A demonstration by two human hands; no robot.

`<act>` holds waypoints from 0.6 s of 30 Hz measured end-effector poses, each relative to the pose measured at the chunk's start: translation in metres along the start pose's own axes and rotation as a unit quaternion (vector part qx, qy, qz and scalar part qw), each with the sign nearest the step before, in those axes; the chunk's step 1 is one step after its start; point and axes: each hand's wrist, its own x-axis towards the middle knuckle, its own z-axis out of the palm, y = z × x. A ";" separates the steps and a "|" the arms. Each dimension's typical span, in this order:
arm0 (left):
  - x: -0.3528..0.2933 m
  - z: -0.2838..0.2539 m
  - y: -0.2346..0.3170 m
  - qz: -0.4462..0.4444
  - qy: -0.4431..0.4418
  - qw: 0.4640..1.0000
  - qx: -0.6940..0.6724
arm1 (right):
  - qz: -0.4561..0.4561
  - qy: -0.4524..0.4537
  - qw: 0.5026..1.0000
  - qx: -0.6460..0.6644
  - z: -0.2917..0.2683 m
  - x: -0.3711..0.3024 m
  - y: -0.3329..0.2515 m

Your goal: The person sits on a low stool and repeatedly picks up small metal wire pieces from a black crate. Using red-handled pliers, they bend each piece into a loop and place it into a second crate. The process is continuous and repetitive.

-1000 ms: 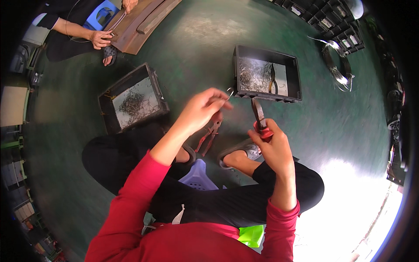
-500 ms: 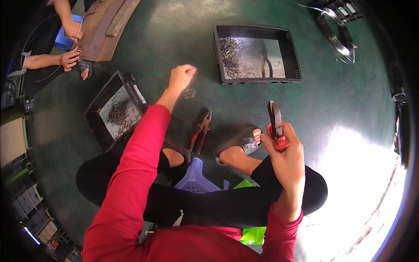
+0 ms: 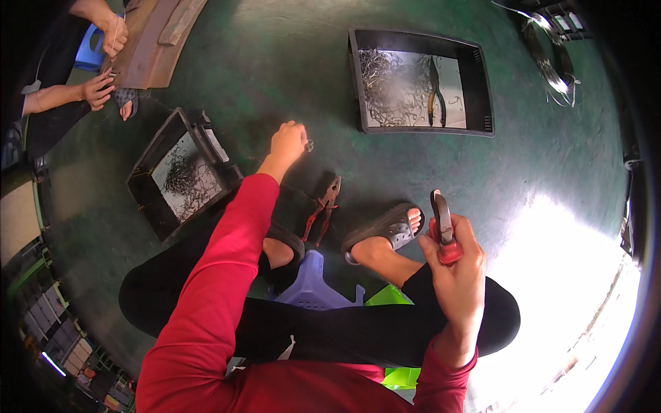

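Note:
My left hand (image 3: 288,146) reaches down to the floor, its fingers pinched at a small bent piece of wire (image 3: 310,145). Part of that wire shows past the fingertips; the rest is hidden. In my right hand (image 3: 460,265) is a pair of pliers (image 3: 441,215) with red handles, jaws pointing up and away from me. Another pair of red-handled pliers (image 3: 323,210) lies on the floor between my feet, handles toward me.
A black crate (image 3: 421,131) with bent wire pieces and pliers stands ahead. Another black crate (image 3: 155,205) with wire pieces is at the left. A wire coil (image 3: 551,62) lies far right. Under me is a purple stool (image 3: 313,282). Another person's hands (image 3: 98,89) work at far left.
My left hand has come down onto the small wire piece on the floor. My right hand, with the pliers, has lowered slightly. The view has shifted a little.

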 end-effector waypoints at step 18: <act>-0.106 -0.172 0.133 -0.069 0.065 0.726 -0.681 | 0.002 -0.191 0.975 0.115 0.012 -0.032 -0.009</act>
